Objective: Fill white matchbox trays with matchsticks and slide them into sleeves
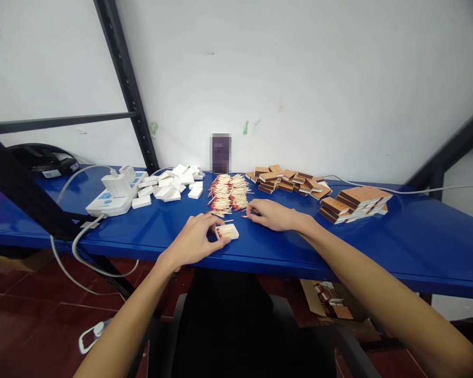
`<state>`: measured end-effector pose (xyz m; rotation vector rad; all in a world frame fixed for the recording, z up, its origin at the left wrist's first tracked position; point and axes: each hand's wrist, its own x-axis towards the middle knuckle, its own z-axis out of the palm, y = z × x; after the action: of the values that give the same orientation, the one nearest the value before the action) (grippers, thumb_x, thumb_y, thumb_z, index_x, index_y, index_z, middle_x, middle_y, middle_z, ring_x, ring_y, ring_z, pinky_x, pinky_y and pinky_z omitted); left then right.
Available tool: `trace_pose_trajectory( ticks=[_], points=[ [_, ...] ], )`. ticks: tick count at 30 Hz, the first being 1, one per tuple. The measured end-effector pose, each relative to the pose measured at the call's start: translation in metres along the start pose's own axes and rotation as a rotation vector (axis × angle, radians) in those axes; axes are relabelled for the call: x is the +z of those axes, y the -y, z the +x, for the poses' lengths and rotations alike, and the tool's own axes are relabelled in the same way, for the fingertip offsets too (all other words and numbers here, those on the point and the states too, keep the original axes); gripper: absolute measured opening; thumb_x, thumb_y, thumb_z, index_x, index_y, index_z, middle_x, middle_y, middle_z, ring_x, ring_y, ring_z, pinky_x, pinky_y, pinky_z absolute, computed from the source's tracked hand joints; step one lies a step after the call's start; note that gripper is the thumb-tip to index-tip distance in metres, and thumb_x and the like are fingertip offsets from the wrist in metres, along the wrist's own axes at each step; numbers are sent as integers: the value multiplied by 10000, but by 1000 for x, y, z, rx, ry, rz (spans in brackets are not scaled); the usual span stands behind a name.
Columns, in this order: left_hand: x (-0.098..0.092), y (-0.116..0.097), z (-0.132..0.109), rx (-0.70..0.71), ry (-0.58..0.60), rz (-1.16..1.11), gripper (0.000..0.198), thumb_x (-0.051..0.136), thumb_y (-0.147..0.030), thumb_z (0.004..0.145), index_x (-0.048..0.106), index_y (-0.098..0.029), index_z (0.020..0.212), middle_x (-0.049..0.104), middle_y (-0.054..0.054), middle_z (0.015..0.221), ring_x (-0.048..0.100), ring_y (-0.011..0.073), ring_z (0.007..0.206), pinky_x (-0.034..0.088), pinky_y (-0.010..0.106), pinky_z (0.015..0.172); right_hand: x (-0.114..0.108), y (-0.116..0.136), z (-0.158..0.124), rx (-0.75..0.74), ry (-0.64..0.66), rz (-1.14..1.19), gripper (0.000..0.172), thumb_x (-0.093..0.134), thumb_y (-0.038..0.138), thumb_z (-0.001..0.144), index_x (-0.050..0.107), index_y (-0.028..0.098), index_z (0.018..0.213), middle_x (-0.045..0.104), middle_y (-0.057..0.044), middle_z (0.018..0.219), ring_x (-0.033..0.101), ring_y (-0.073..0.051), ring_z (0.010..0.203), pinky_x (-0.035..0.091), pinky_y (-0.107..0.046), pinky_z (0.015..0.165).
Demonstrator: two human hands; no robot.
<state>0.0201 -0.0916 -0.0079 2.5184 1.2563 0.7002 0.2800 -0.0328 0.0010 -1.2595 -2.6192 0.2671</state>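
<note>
My left hand's (197, 237) fingers hold a white matchbox tray (234, 231), lower centre, by its sides, partly filled with matches (222, 232). My right hand's (274, 214) fingers curl by a single match (244, 216); whether they grip it, I can't tell. Left to handle: the heap of loose matches (228, 193) at centre. White trays (169, 185) lie left of it; brown matchboxes (361, 195) are stacked at right. I'd mind the tabletop's (284, 249) near edge; sideways room shows left of centre.

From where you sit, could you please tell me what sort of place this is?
It looks like a workshop or storeroom workstation: a blue worktop within a dark metal frame, with loose matches and brown matchboxes in piles.
</note>
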Motion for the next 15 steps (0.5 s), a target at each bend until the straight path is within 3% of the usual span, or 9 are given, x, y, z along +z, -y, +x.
trace_pose_trajectory(
  ticks=[8, 15],
  points=[
    [3, 2, 0, -80, -43, 39, 330, 610, -499, 865, 671, -236, 1054, 684, 31, 1007, 602, 253, 929, 415, 385, 877, 2, 42, 6, -190, -136, 221, 185, 444, 316, 975, 543, 191, 881, 573, -18, 813, 487, -151, 722, 362, -269, 663],
    [1, 2, 0, -30, -21, 16, 361, 578, -521, 891, 659, -240, 1103, 671, 42, 1076, 576, 250, 962, 405, 402, 897, -3, 47, 0, -206, -45, 202, 203, 436, 303, 979, 596, 185, 937, 630, -48, 875, 538, -174, 789, 391, -288, 719]
  ],
)
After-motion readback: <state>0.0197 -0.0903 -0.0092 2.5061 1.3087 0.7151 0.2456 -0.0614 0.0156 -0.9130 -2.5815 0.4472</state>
